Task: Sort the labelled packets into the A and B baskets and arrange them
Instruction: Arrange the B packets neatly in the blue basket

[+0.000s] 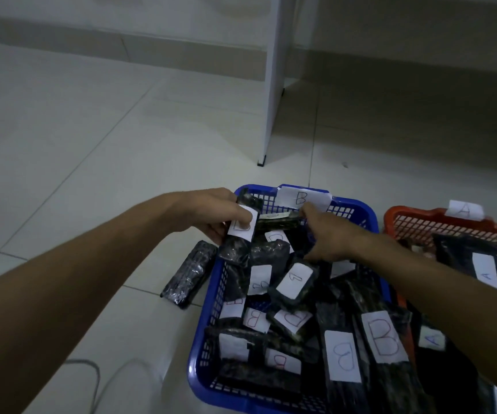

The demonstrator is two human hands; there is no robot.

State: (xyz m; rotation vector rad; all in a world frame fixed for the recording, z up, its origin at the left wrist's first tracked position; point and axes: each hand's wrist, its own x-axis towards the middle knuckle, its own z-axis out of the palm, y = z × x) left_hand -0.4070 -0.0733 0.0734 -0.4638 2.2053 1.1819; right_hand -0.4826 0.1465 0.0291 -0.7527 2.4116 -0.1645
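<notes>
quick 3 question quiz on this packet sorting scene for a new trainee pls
1. True or false: the blue basket carries the B tag.
2. Which hand holds a labelled packet over the blue basket's far left corner: a) left hand b) right hand?
3. Fill in: the lone packet on the floor lies to the ___ of the blue basket.

Key: 1 true; 2 a; 3 left. The red basket carries the A tag.

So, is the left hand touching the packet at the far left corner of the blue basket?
Touching. In the head view the left hand grips the packet, its thumb pressed on the white label, above the blue basket.
</notes>
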